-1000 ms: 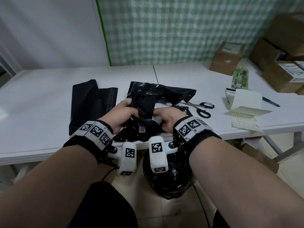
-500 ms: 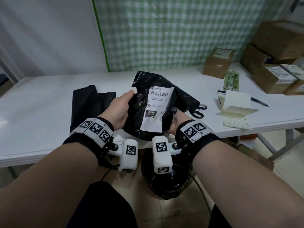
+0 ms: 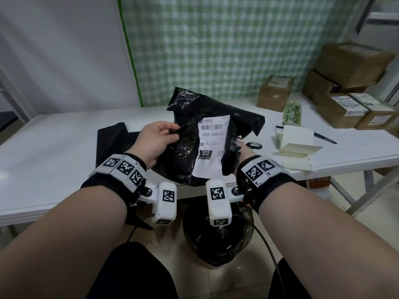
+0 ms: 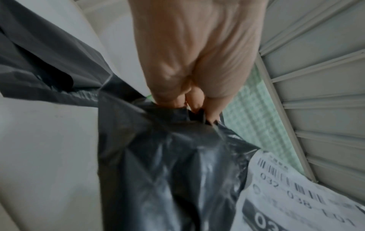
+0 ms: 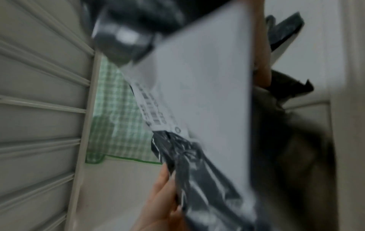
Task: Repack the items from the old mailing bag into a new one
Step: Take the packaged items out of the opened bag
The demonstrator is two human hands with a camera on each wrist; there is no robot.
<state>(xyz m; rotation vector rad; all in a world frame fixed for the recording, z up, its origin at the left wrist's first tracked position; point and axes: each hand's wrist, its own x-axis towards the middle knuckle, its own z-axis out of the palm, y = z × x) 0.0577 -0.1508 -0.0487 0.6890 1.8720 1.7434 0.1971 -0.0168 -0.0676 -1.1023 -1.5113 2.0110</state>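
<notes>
The old mailing bag (image 3: pixel 216 117) is crinkled black plastic with a white barcode label (image 3: pixel 210 147). It stands upright over the table's front edge, label toward me. My left hand (image 3: pixel 170 132) pinches the bag's left edge between thumb and fingers. The left wrist view shows that left hand (image 4: pixel 194 111) pinching the bag (image 4: pixel 168 171). My right hand (image 3: pixel 243 147) holds the bag's right side and is mostly hidden behind it. In the blurred right wrist view a finger (image 5: pixel 261 70) lies at the label (image 5: pixel 207 93) edge. Flat new black bags (image 3: pixel 112 140) lie on the table to the left.
Scissors (image 3: pixel 254 145) peek out behind the bag on the white table (image 3: pixel 54 152). To the right lie a paper pad (image 3: pixel 296 140), a pen (image 3: pixel 325 138) and a green packet (image 3: pixel 292 114). Cardboard boxes (image 3: pixel 275 93) stand at the back right. A black-lined bin (image 3: pixel 216 240) sits under the table.
Both hands have lifted the crumpled bag off the table and turned it upright, so its label now faces me. My left hand's grip has shifted to the bag's left edge.
</notes>
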